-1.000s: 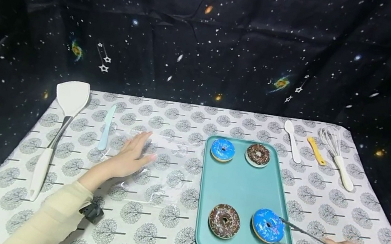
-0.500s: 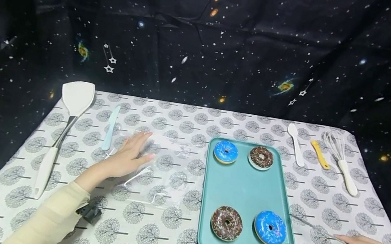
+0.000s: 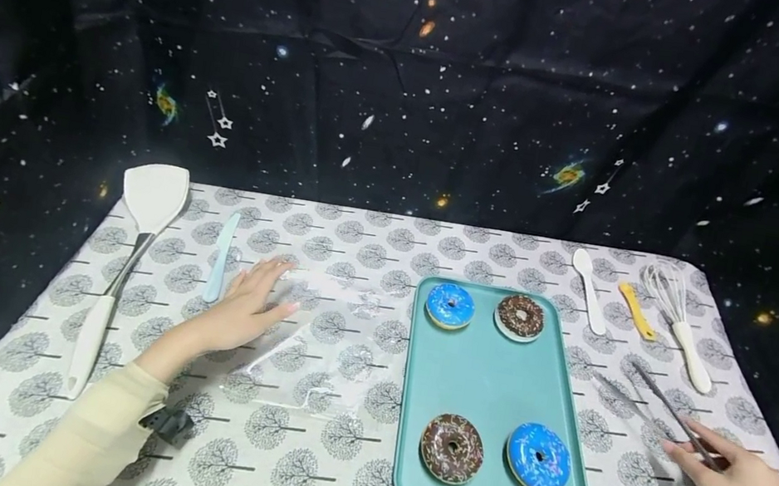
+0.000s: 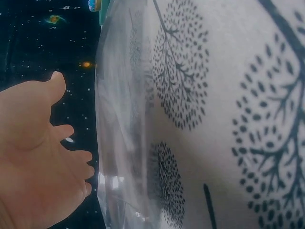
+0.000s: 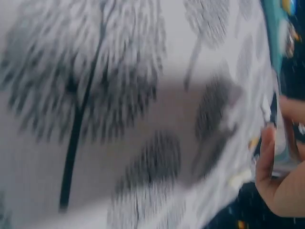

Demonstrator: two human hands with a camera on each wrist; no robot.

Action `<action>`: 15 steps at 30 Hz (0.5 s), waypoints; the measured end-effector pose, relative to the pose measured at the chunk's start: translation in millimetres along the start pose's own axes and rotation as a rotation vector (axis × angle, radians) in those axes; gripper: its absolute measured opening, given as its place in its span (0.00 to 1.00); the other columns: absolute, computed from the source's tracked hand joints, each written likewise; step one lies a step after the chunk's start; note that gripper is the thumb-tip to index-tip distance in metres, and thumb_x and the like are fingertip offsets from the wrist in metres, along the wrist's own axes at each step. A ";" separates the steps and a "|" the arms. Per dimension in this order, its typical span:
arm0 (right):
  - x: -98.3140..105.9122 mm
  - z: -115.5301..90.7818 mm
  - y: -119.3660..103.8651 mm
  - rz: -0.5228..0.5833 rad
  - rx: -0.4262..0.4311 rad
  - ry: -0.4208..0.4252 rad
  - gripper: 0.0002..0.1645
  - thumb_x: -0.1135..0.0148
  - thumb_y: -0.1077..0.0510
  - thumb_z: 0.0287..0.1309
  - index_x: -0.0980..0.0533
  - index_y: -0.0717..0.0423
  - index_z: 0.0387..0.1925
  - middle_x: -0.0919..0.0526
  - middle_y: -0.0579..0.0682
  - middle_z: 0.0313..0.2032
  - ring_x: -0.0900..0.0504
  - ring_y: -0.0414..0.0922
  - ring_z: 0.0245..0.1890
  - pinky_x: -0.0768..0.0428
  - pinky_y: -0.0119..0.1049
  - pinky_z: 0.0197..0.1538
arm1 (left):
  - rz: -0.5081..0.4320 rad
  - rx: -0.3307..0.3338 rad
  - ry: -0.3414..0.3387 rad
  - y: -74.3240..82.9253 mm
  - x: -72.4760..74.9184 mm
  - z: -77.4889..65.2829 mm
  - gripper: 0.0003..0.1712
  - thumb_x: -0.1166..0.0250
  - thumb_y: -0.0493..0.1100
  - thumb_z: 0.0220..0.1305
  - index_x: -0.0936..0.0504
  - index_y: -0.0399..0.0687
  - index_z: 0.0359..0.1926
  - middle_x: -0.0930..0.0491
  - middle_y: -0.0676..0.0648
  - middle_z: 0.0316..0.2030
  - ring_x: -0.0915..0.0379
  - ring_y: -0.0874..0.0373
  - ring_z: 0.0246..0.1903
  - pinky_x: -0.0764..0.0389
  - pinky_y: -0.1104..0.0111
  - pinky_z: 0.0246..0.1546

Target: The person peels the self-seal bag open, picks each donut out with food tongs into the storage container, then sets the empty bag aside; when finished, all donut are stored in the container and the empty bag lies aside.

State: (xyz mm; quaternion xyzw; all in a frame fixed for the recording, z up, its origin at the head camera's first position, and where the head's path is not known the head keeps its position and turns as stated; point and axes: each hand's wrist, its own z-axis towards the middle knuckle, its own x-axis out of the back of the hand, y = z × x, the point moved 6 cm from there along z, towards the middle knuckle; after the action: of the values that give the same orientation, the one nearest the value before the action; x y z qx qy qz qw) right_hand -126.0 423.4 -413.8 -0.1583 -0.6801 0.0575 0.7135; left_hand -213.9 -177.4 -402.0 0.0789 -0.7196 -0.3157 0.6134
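Note:
My right hand (image 3: 739,484) grips metal tongs (image 3: 670,409), their arms spread apart over the cloth to the right of the teal tray (image 3: 482,383). On the tray's near right corner lies a blue-iced donut (image 3: 539,458), nothing touching it. Beside it is a chocolate donut (image 3: 452,449); another blue donut (image 3: 450,306) and another chocolate donut (image 3: 519,317) sit at the far end. My left hand (image 3: 239,309), fingers extended, is at the left side of a clear plastic sheet or bag (image 3: 319,358). The left wrist view shows that hand (image 4: 43,148) near the transparent film (image 4: 124,124).
At the left lie a white spatula (image 3: 129,263) and a pale blue knife (image 3: 221,256). Beyond the tray, to the right, are a white spoon (image 3: 590,291), a yellow-handled tool (image 3: 637,311) and a whisk (image 3: 679,328). A dark starry curtain (image 3: 397,93) hangs behind the table.
The tongs have come off the near blue donut and swung right, away from the tray, their tips now pointing toward the back. The left hand has shifted slightly left.

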 end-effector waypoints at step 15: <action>-20.6 -6.2 -43.3 -0.188 0.083 -0.106 0.48 0.53 0.29 0.59 0.33 0.68 0.58 0.36 0.46 0.05 0.31 0.49 0.12 0.37 0.44 0.11 | -0.032 0.006 0.028 -4.0 3.8 -4.8 0.39 0.54 0.57 0.71 0.55 0.39 0.72 0.59 0.35 0.71 0.67 0.39 0.70 0.70 0.44 0.68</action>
State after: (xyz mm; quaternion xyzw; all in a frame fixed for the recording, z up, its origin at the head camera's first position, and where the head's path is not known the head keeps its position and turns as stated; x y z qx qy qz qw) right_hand -127.0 375.5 -420.4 -0.0609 -0.7258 0.0267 0.6847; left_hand -211.4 -184.2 -400.8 0.0966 -0.7104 -0.3221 0.6182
